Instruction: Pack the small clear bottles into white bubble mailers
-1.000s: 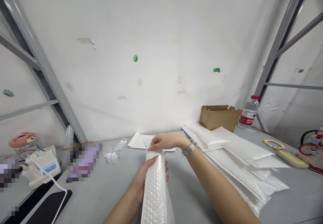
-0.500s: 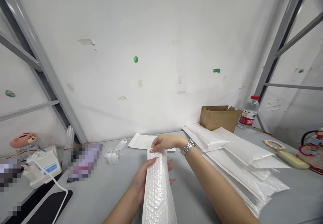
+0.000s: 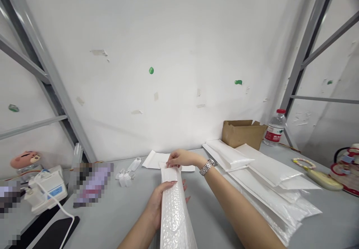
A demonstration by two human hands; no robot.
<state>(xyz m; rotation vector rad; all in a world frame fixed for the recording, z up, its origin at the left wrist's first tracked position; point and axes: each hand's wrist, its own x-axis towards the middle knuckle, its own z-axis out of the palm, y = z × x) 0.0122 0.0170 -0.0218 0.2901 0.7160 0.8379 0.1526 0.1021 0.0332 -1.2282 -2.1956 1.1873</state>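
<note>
A long white bubble mailer [image 3: 174,215] runs from the lower edge of the view up to the middle of the table. My left hand [image 3: 156,203] is wrapped round it, thumb lying on the front and fingertips showing past its right side. At the mailer's top end, my right hand [image 3: 181,157] pinches the edge with thumb and forefinger, where a pale flap or strip shows. A silver watch [image 3: 207,167] is on my right wrist. Just behind, another flat white mailer [image 3: 153,160] lies partly hidden by my right hand.
Several white mailers [image 3: 269,166] are piled on the right, before a cardboard box [image 3: 242,136] and a water bottle [image 3: 275,127]. White tags [image 3: 125,178] lie left of my hands. Further left are a power strip [image 3: 49,191] with a cable and a black pad [image 3: 57,232].
The mailer's top end has shifted slightly left, and more of its top shows below my right fingers. My left hand keeps its hold; the view has tilted a little.
</note>
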